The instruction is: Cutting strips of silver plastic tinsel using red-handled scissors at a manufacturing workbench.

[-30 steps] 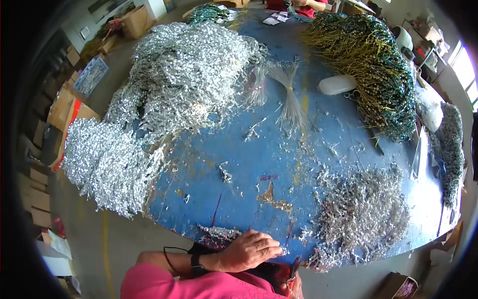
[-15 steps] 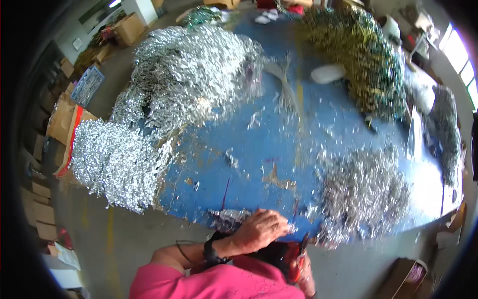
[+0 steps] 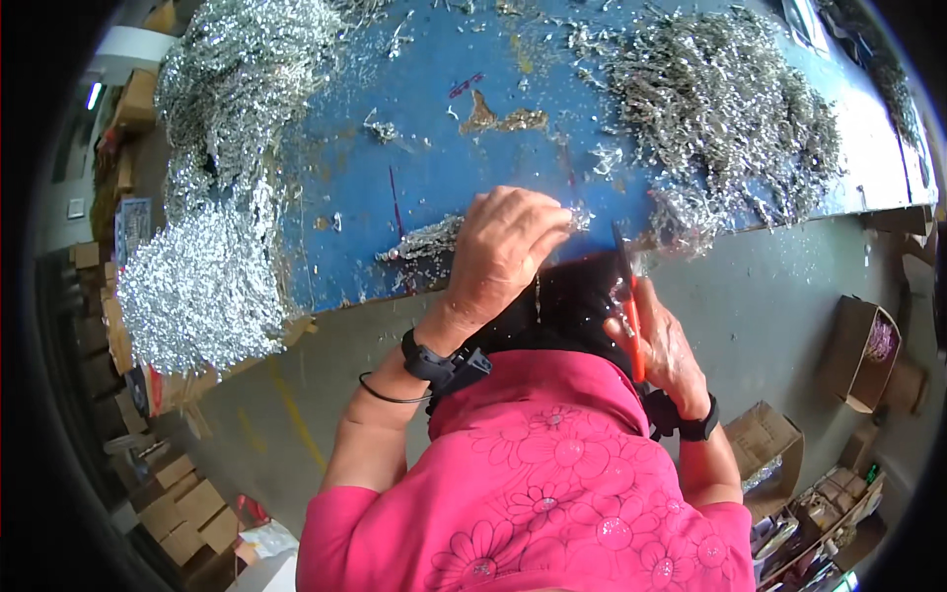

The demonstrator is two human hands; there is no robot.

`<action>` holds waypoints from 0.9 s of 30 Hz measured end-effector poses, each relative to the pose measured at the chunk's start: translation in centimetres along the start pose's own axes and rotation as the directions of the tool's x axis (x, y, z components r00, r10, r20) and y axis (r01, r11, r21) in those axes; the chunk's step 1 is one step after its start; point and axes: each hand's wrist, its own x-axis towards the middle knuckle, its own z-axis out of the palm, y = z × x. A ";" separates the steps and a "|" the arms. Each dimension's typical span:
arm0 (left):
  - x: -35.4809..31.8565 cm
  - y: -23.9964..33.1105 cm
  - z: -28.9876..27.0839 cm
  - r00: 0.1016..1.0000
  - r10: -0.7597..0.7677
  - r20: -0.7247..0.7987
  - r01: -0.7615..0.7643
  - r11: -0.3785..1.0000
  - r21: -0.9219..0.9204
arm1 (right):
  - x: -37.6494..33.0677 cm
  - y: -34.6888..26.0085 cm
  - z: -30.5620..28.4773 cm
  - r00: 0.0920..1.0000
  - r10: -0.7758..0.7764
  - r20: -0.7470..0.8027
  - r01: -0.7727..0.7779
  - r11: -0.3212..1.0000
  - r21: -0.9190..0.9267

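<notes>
At the near edge of the blue table (image 3: 355, 197), my left hand (image 3: 505, 242) is closed round a thin bundle of silver tinsel (image 3: 426, 240). The bundle trails out to the left of the fist, and a short tuft shows past the fingertips on the right. My right hand (image 3: 669, 345) grips scissors with red-orange handles (image 3: 634, 340), just off the table edge. Their dark blades point up toward the table, to the right of the tuft and apart from it. Whether the blades are parted is hard to see.
A loose silver tinsel heap (image 3: 725, 109) lies on the right of the table. Longer silver tinsel (image 3: 202, 286) hangs over the left edge. Small scraps dot the tabletop. Cardboard boxes (image 3: 187, 508) stand on the floor at left, and an open carton (image 3: 858, 355) at right.
The view has tilted down toward my body, so the table sits higher in it. My right hand and the scissors now show more fully. The left hand still holds the tinsel.
</notes>
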 end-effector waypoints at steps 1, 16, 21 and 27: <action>-0.3 0.1 -0.1 1.000 -0.011 -0.003 0.011 1.000 0.002 | -0.2 0.1 0.2 1.000 0.029 0.004 -0.029 0.999 -0.018; -0.4 -0.2 -0.2 0.999 -0.014 -0.030 0.013 0.998 -0.060 | 0.2 -1.8 0.4 0.996 -0.092 0.004 0.091 0.977 -0.193; -0.1 -0.2 -0.3 0.999 0.016 -0.041 -0.018 0.998 -0.053 | 0.4 -2.0 0.7 0.996 -0.084 -0.035 0.077 0.985 -0.157; -0.3 -0.2 -0.2 0.999 0.024 -0.026 -0.025 0.999 -0.042 | 0.4 -2.2 1.1 0.995 -0.042 -0.088 0.034 0.995 -0.096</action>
